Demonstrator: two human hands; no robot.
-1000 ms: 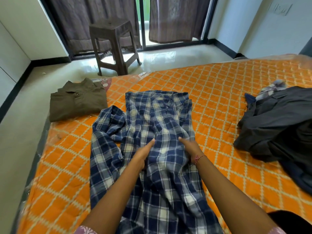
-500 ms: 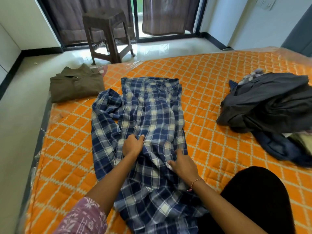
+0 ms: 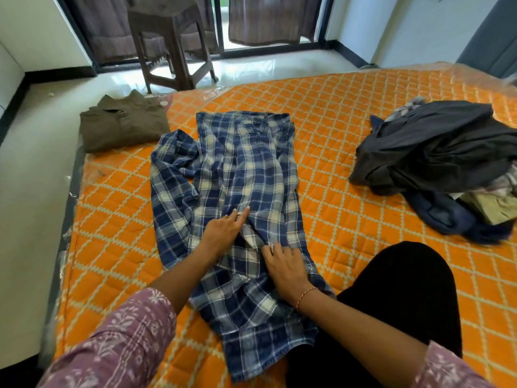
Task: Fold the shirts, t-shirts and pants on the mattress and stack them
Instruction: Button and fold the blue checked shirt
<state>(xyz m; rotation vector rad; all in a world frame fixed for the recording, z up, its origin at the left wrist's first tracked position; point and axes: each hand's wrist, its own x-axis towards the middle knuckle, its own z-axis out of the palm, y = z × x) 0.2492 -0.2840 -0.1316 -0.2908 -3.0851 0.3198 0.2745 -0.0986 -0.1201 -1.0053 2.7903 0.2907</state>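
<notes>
2 hands flat on plaid shirt [image 3: 246, 175] | L [image 3: 223, 233] | R [image 3: 285, 268]

Left hand [image 3: 223, 231] flat, fingers extended; right hand [image 3: 282, 264] flat, palm down.

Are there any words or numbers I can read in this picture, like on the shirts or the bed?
No words, labels, brands or numbers can be read.
Blue checked shirt under the left hand and right hand: pattern only, no text.
Folded brown shirt: no label showing.
Pile of dark clothes: no print visible.
Orange mattress: only a diamond pattern.
</notes>
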